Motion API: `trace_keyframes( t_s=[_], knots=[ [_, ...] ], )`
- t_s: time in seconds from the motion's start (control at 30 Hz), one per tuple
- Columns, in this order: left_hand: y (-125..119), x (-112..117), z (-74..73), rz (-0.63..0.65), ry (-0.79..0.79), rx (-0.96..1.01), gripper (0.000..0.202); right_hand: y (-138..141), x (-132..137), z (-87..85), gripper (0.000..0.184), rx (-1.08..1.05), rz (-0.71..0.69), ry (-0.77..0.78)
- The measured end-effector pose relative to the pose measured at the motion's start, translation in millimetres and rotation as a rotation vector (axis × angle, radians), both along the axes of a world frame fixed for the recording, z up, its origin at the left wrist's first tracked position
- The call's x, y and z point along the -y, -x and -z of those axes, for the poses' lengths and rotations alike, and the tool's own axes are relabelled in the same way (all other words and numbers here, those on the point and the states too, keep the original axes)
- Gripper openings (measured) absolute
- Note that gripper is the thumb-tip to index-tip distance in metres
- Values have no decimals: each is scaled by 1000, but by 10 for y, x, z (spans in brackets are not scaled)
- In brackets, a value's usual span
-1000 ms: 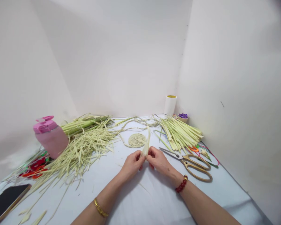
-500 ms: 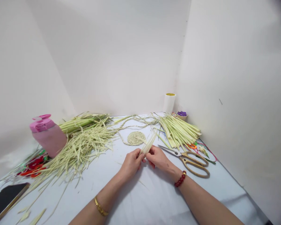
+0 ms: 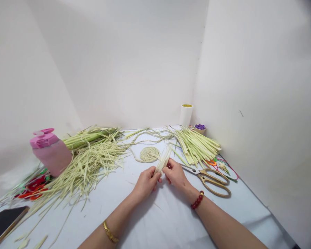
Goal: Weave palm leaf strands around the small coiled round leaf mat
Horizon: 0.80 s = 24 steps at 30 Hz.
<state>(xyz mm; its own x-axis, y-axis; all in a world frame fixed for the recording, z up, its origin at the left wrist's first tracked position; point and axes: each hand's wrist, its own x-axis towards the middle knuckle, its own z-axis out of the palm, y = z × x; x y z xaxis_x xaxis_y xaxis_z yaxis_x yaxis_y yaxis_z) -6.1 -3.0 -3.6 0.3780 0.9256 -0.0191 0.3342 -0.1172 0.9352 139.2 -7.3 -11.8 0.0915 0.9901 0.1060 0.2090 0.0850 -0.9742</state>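
A pale, flattened piece of plant husk stands up between my hands, its thin ends pointing away from me. Thumb and fingers of my left hand pinch its lower end. My right hand is closed along its right edge, the fingertips curled against the husk and partly hidden. Just beyond them a round coil of braided straw lies flat on the table, with a braided cord trailing from it. Gold-handled scissors rest to the right of my right hand.
Shredded straw is heaped on the left beside a pink bottle. Red-handled tools and a black flat object lie near the left edge. Cut stalks, a white cylinder and a bowl of purple bits stand back right.
My right hand has shifted slightly up along the husk's right edge. My left hand keeps its pinch, and the view has moved a little.
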Motion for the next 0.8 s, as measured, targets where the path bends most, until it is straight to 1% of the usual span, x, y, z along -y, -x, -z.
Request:
trace_keyframes(
  t_s=[0.07,0.2,0.37,0.5,0.67,0.8],
  knots=[
    [-6,4,14,1,-1,-19,22,-29,-28,7,4,-26,49,-13],
    [-10,16,30,15,-3,-64,22,-135,-100,-10,6,-116,156,-47],
    [-7,25,-7,30,9,-60,23,-261,-176,-52,7,-212,222,-103],
    [-8,24,-32,45,19,-103,25,-325,-227,-56,9,-244,274,-134],
    [11,3,13,67,19,-135,27,-427,-292,-50,11,-292,347,-143],
    [33,1,32,77,17,-151,26,-483,-334,-30,10,-316,386,-164]
  ],
)
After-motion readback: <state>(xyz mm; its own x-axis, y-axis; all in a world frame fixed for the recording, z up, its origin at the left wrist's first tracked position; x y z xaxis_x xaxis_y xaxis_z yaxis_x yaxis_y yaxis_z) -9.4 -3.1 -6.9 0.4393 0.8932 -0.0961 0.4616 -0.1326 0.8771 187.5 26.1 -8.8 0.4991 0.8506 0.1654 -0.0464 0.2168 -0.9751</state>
